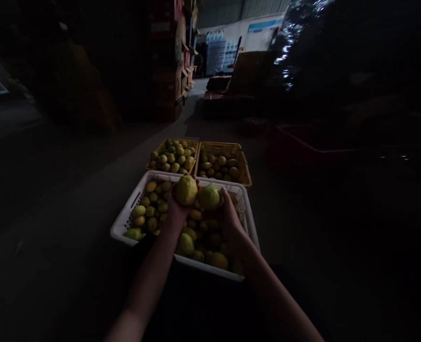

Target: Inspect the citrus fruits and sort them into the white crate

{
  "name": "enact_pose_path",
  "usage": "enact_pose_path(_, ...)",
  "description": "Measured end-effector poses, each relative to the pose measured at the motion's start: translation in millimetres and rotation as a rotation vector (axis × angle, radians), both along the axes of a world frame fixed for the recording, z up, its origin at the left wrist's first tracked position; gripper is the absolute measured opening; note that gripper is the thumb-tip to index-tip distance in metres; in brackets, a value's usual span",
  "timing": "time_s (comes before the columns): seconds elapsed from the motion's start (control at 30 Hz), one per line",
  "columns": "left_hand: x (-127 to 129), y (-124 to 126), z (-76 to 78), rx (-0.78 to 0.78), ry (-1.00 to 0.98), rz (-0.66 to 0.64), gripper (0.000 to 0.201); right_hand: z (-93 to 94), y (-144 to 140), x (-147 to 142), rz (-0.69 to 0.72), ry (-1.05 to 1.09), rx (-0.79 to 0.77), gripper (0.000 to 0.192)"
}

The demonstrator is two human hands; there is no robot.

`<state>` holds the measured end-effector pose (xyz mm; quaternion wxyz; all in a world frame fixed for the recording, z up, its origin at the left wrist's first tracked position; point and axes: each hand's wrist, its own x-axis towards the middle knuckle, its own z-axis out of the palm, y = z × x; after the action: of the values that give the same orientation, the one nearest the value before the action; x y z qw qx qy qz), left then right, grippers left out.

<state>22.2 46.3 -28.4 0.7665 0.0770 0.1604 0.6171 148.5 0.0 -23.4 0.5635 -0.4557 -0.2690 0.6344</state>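
My left hand is wrapped round a large yellow fruit with a slightly lumpy skin, its fingertips showing behind the top. My right hand grips a greener round fruit from its right side. Both fruits are held close together over a white plastic crate. Many smaller yellow and green oval fruits lie in this crate, with larger ones near its front edge. In the dim light the exact kind of fruit is hard to make out. My forearms hide part of the crate's contents.
Two yellow crates of similar fruit stand just beyond the white one. Farther back are stacked cardboard boxes, a platform with a tall handle and shiny dark wrapping. A dark red bin sits at the right.
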Motion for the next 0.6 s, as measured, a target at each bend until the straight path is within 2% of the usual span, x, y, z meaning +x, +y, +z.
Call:
enact_pose_path(0.13,-4,-1,-0.9,-0.047,0.002,0.009,0.038,-3.7,6,-1,0.048,0.1,-0.008,0.051)
enact_pose_path(0.23,-5,-7,3.9,-0.108,0.06,0.026,0.038,-9.2,10,4,0.068,0.082,-0.008,0.049)
enact_pose_path(0.37,-8,-21,6.8,-0.206,0.116,0.004,0.036,-16.9,3,12,0.067,0.013,0.076,0.051)
enact_pose_path(0.5,-14,-31,-1.0,-0.252,0.145,-0.028,0.031,-19.4,-9,11,0.065,-0.1,0.158,0.053)
enact_pose_path(0.6,-18,-34,-10.1,-0.26,0.192,-0.114,0.034,-17.7,-14,7,0.054,-0.215,0.222,0.052)
